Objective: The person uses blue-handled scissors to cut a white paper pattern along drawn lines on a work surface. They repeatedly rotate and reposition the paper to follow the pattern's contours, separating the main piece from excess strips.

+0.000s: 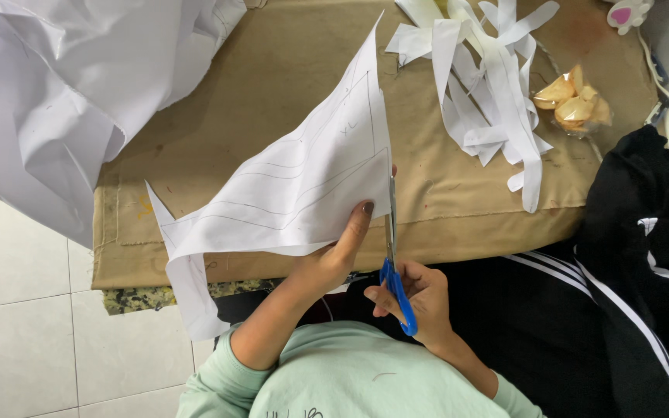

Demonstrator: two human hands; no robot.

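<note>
The right hand (421, 303) holds the scissors (393, 267). Its fingers are curled through the blue handles and closed around them. The blades point up and away from the person. They look almost closed, with the paper's right edge running along them.

The left hand (340, 251) pinches the paper (288, 186). The thumb lies flat on top, near the bottom right corner, just beside the blades. The other fingers are hidden under the sheet, so the paper is squeezed between thumb and fingers. The hand lifts the sheet up a little, above the table (272, 101).

The paper is white, with thin pencil lines drawn across it. It has a pointy top corner, and a long narrow tail hangs down at the lower left, past the table edge.

I think the cutting step is going on right now, along the right side of the sheet. The next snip would need the blades to open again and slide further up the paper. The left hand would have to keep the sheet tight and keep the thumb out of the way, because it is very near the blades.

On the brown table, up and to the right, lies a heap of white strips (489, 77). Beside it sits a small clear bag of snacks (574, 102). A big crumpled white sheet (63, 85) hangs over the left end of the table. A black jacket with white stripes (629, 255) lies on the right. The floor (25, 310) has pale tiles.
</note>
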